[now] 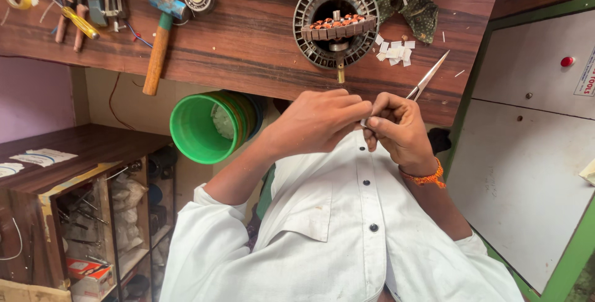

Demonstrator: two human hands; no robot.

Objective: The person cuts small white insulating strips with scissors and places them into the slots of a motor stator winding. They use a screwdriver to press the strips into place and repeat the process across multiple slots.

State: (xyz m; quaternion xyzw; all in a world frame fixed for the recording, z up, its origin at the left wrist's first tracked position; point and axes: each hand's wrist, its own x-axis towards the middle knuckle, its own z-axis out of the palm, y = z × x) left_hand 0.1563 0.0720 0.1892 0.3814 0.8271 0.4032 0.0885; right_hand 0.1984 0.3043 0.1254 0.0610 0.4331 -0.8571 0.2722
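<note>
Head view: both hands are meeting close above the white shirt (347,227), just below the table (248,41) edge. Left hand (319,119) is pinching something small at its fingertips, too small to identify. Right hand (396,129) is gripping scissors (427,79), blades pointing up toward the table. Fan motor stator (335,24) is resting on the table beside white paper scraps (395,53); hammer (159,35) is lying well to the side.

head view, steeply downward (close), facing workbench (248,41)
</note>
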